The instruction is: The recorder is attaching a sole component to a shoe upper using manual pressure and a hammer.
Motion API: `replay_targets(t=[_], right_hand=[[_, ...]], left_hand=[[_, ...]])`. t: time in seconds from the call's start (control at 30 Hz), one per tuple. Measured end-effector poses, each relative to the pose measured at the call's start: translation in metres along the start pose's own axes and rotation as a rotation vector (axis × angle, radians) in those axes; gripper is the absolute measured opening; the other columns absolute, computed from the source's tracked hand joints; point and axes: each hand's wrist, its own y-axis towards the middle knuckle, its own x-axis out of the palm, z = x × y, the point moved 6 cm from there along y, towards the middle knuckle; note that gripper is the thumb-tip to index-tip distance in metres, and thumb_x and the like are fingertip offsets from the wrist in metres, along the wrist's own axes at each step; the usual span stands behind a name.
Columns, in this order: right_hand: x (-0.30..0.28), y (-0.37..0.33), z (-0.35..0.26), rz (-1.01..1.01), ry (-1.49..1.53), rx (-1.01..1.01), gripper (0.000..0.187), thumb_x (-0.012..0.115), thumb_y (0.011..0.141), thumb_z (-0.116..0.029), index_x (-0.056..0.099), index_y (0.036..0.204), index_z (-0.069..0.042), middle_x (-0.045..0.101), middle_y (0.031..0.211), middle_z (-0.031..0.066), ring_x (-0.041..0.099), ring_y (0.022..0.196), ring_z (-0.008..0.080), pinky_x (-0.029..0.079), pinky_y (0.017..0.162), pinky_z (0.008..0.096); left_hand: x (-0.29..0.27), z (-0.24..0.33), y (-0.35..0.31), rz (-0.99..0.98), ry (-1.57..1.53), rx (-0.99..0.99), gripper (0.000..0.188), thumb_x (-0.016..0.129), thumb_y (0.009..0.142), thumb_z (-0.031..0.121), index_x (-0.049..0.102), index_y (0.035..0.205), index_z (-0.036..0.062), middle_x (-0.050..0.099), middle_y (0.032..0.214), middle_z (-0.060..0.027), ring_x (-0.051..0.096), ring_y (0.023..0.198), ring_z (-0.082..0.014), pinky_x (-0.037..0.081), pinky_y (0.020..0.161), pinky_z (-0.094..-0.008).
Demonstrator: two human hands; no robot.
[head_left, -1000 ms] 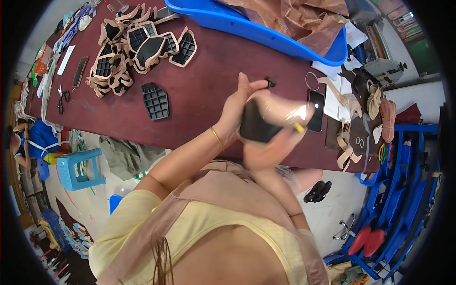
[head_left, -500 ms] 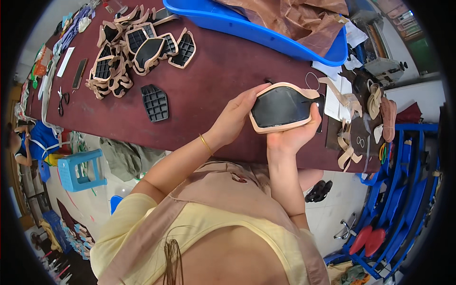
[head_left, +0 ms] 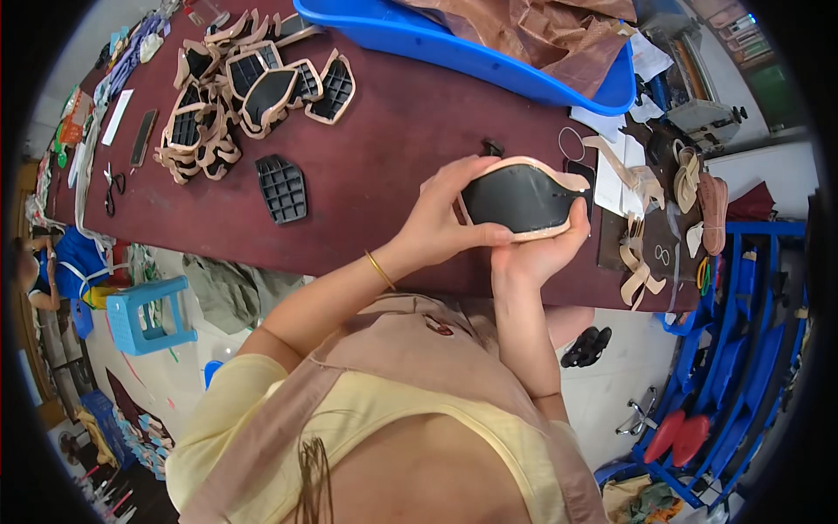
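Over the table's front edge I hold a flat black piece with a beige wrapped rim (head_left: 521, 199), which looks like a shoe platform part, its smooth black face up. My left hand (head_left: 445, 210) clasps its left end, with the thumb along the near rim and the fingers at the far edge. My right hand (head_left: 546, 251) grips the right end from below, thumb over the near right corner. Some of its fingers are hidden under the piece. To the left, a loose black grid-patterned piece (head_left: 282, 189) lies on the maroon table (head_left: 375, 113).
A pile of similar beige-rimmed pieces (head_left: 188, 127) is at the far left, near scissors (head_left: 111, 188) and a phone-like slab (head_left: 144, 138). A blue tub (head_left: 489, 65) holds brown sheeting at the back. Beige straps (head_left: 637, 262) and papers are at right, beside blue racks (head_left: 724, 367).
My left thumb has moved from the upper left edge down to the near rim. The piece has tilted slightly in my hands; my right hand keeps its grip.
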Motion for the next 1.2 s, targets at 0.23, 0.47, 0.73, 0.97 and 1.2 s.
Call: replay_targets(t=[0.23,0.47,0.73,0.97,1.2], right_hand=[[0.031,-0.058,0.001,-1.498,-1.269,-0.671,0.023,0.074,0.066,-0.016,0.052,0.07,-0.007,0.046,0.078,0.0077,0.048,0.074,0.0272,0.041,0.066,0.0367],[-0.021,-0.016,0.011,-0.6,-0.98,0.117,0.019,0.057,0.091,-0.016,0.055,0.101,0.0,0.056,0.109,0.0111,0.054,0.103,0.0184,0.043,0.088,0.0321],[-0.032,-0.033,0.045,-0.854,-1.091,0.57,0.039,0.039,0.101,-0.031,0.056,0.088,0.001,0.059,0.08,0.005,0.054,0.079,0.0123,0.044,0.075,0.0278],[-0.029,-0.059,0.043,-0.846,-0.595,0.844,0.032,0.041,0.1,-0.026,0.048,0.077,-0.005,0.048,0.068,0.0019,0.052,0.072,0.0135,0.047,0.077,0.0317],[-0.01,-0.042,0.032,-0.77,-0.528,0.714,0.036,0.048,0.097,-0.025,0.044,0.124,-0.002,0.058,0.097,0.0038,0.058,0.089,0.0137,0.049,0.074,0.0292]], left_hand=[[0.0,-0.023,-0.017,-0.227,-1.237,-0.924,0.082,0.027,0.085,0.074,0.046,0.131,0.0085,0.057,0.122,-0.0137,0.055,0.112,-0.0287,0.045,0.093,-0.0473],[-0.028,0.016,0.003,-0.052,-1.293,-0.457,0.084,0.029,0.085,0.074,0.044,0.13,0.0039,0.061,0.111,-0.0195,0.064,0.095,-0.0323,0.052,0.087,-0.0483],[-0.021,0.027,0.006,-0.072,-0.868,-0.357,0.078,0.03,0.089,0.069,0.05,0.126,0.0029,0.062,0.101,-0.008,0.061,0.088,-0.0147,0.051,0.08,-0.0284],[-0.033,0.033,0.014,-0.073,-0.864,-0.291,0.082,0.028,0.088,0.07,0.05,0.125,0.0008,0.063,0.104,-0.0122,0.062,0.09,-0.0178,0.053,0.079,-0.0314],[-0.03,0.024,0.02,-0.133,-1.265,-0.347,0.09,0.025,0.083,0.076,0.047,0.127,0.0009,0.062,0.11,-0.0203,0.064,0.097,-0.0269,0.053,0.085,-0.0388]])
